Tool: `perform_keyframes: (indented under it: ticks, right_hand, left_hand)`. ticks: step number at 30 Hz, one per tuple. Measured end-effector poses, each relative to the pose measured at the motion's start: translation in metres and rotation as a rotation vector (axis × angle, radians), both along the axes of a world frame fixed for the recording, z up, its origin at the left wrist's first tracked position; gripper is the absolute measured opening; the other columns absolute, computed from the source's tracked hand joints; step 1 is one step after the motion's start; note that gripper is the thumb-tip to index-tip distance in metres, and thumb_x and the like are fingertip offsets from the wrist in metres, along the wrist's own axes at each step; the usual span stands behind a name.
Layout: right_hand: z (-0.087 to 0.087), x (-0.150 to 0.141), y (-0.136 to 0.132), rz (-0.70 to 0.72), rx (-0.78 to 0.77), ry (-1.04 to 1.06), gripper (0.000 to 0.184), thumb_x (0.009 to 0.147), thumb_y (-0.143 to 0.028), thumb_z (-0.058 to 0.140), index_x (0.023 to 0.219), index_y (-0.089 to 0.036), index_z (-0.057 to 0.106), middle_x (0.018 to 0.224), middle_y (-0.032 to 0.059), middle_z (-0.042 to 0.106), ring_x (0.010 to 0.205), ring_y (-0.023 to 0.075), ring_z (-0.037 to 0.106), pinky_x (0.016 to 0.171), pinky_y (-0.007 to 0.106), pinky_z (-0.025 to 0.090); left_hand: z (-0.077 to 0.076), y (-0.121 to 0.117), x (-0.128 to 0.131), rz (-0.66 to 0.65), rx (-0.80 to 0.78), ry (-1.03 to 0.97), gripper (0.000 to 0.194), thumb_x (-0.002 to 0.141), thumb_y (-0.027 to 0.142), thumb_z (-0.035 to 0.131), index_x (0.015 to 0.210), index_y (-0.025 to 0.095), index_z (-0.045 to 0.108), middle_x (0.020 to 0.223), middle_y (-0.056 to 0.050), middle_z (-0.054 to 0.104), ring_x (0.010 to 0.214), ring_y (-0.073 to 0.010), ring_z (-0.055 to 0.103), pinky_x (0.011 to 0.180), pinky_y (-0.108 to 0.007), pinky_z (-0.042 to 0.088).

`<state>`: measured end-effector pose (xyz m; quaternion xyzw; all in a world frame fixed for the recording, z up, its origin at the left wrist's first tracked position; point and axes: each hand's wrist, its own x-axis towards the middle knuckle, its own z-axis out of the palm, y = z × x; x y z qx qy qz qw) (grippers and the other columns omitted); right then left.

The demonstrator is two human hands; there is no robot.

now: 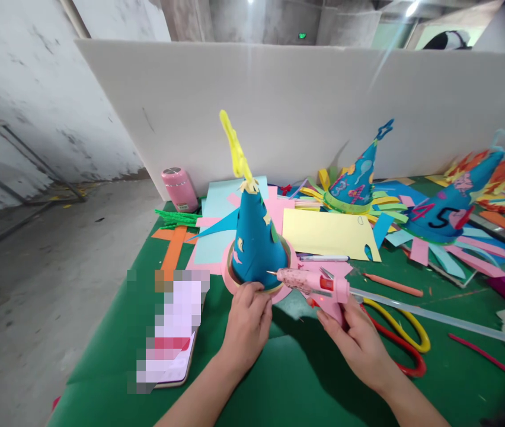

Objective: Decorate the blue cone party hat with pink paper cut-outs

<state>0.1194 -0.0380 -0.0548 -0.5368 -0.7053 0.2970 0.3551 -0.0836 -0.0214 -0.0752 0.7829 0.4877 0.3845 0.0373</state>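
Note:
A blue paper party hat (pixel 259 237) stands before me, with a pink ring brim, small pale cut-outs and a twisted yellow pipe cleaner (pixel 235 148) at its tip. My left hand (pixel 249 317) is closed on the front of its brim, the fingertips hidden behind the edge. In my right hand (pixel 357 341) is a pink hot glue gun (pixel 312 283), held by the handle. Its nozzle points left, close to the lower right front of the cone; I cannot tell if they touch. A long clear glue stick (pixel 434 317) sticks out of its back.
Scissors (pixel 419 341) with red and yellow handles lie under the glue stick. A phone (pixel 181 332) lies at left. Behind are yellow paper (pixel 326 231), a pink jar (pixel 180 190), green pipe cleaners (pixel 175 219) and two decorated hats (pixel 354 178). A white board (pixel 279 112) walls the back.

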Motion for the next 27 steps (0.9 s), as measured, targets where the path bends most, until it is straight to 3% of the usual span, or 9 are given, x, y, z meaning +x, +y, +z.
perform_keyframes:
  ticks: [6,15,27]
  right_hand:
    - [-0.001,0.0008,0.0004,-0.012,-0.012,-0.001,0.024,0.083,-0.03,0.046,0.104,-0.019,0.048,0.092,0.0062,0.062,0.084,0.0206,0.058,0.074,0.029,0.045]
    - [-0.0027,0.0016,0.0012,-0.009,0.014,-0.018,0.029,0.082,-0.033,0.047,0.108,-0.019,0.048,0.101,0.0084,0.061,0.092,0.023,0.055,0.082,0.033,0.043]
    - [-0.0009,-0.0046,0.0017,0.0,0.024,-0.032,0.035,0.082,-0.033,0.047,0.115,-0.021,0.045,0.11,0.0076,0.056,0.1,0.0227,0.052,0.085,0.032,0.041]
  left_hand:
    - [-0.001,0.0009,-0.0004,-0.009,0.029,0.0,0.02,0.08,0.009,0.043,0.093,0.016,0.057,0.093,-0.009,0.051,0.088,-0.02,0.052,0.075,-0.036,0.046]
    - [0.0015,-0.0011,0.0015,-0.028,-0.016,-0.026,0.021,0.08,0.01,0.043,0.093,0.017,0.058,0.091,-0.009,0.052,0.089,-0.0207,0.051,0.076,-0.036,0.046]
    - [0.0028,-0.0026,0.0019,-0.008,0.001,-0.031,0.014,0.079,0.01,0.043,0.079,0.017,0.055,0.09,-0.009,0.053,0.088,-0.0198,0.052,0.074,-0.035,0.047]
